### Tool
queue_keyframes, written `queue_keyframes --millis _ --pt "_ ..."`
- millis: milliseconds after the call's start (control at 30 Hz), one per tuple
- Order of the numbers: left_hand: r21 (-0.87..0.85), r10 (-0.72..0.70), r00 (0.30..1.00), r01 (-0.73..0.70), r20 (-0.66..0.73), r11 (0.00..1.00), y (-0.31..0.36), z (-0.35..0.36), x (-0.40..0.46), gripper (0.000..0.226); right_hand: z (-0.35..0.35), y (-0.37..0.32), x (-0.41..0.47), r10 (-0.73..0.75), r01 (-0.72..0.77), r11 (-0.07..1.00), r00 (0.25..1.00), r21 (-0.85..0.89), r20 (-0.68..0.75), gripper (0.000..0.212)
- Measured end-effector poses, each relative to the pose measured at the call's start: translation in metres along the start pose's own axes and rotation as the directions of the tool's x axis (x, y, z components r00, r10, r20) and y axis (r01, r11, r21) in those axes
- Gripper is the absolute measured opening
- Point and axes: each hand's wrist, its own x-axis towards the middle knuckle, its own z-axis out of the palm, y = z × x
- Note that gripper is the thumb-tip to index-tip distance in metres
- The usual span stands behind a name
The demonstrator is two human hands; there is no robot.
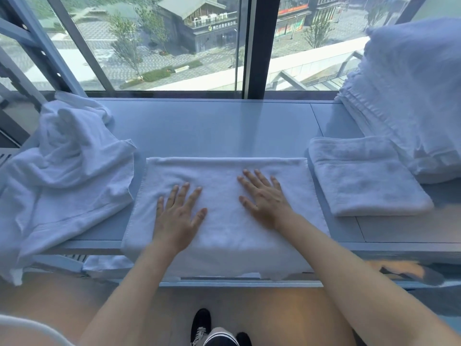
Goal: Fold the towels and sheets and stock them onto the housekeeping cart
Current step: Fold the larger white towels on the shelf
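A white terry towel (224,211) lies flat in a broad rectangle on the smooth, pale counter (212,126) under the window (159,41), its near edge hanging over the counter's front lip. Both hands press on its nubby pile with fingers straight and spread, grasping nothing: the left hand (178,216) left of the middle, the right hand (265,198) right of it, palms down. At the left sits a crumpled heap of white towels (67,176), soft and creased, spilling over the edge. At the right rests 1 folded towel (364,176), a neat thick square, just beside a tall stack of folded linen (411,96) with ribbed edges. Below, a dark shoe (200,323) stands on the floor.
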Motion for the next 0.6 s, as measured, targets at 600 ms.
queue_keyframes --millis 600 --pt "0.021 -0.003 1.0 0.004 -0.015 1.0 0.012 0.002 0.068 0.065 -0.007 -0.001 -0.081 0.143 -0.129 0.978 0.987 0.165 -0.073 0.069"
